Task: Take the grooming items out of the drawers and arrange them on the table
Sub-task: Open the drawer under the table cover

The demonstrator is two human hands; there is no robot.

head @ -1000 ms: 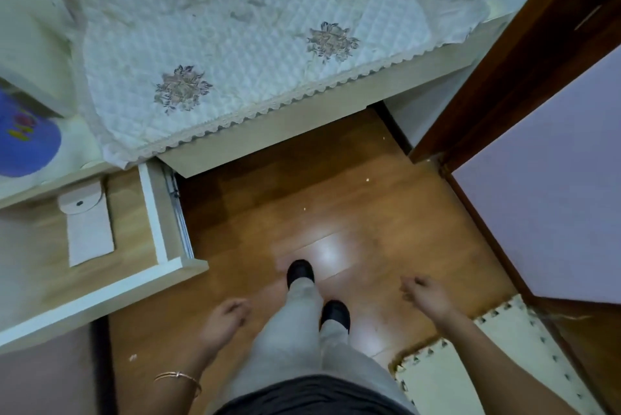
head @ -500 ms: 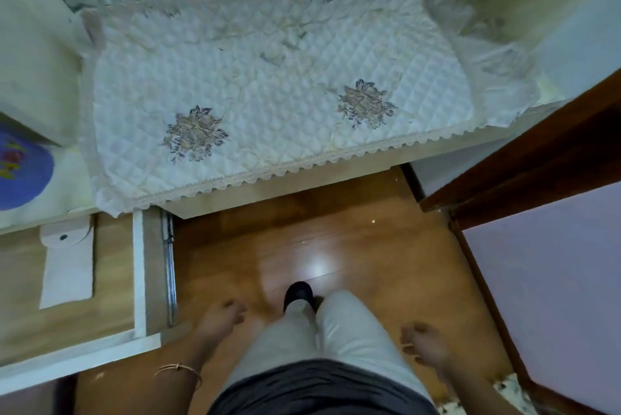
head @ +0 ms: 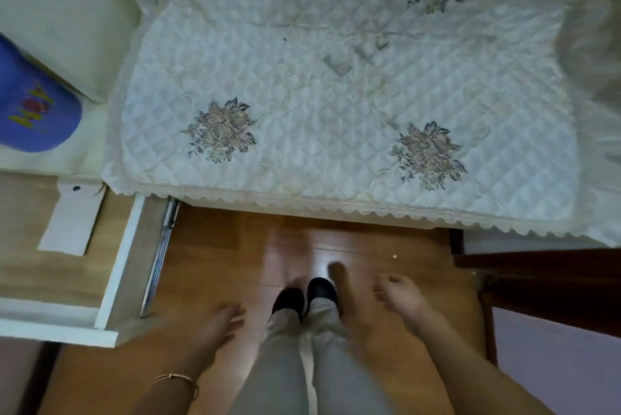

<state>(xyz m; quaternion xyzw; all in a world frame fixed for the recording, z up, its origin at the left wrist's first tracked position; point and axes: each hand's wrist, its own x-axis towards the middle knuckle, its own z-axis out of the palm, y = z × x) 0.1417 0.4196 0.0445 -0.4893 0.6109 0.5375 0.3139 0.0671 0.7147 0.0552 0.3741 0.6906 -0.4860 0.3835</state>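
The table top ahead is covered by a white quilted cloth (head: 336, 95) with two embroidered flowers and a lace edge. At the left a wooden drawer (head: 114, 267) stands pulled out, and a flat white pouch (head: 72, 223) with a snap lies in it. My left hand (head: 218, 324) hangs low beside the drawer's front corner, fingers loose and holding nothing. My right hand (head: 400, 297) hangs in front of the table edge, fingers slightly curled and empty. Both hands are blurred.
A blue cap (head: 30, 109) with yellow letters lies on the side shelf at the left. A dark wooden door frame (head: 537, 280) stands at the right. My legs and dark shoes (head: 305, 297) are on the glossy wooden floor (head: 386, 246) between drawer and door.
I have stepped closer to the table, so the cloth fills more of the view. Both hands stay low and empty; the right hand has swung forward.
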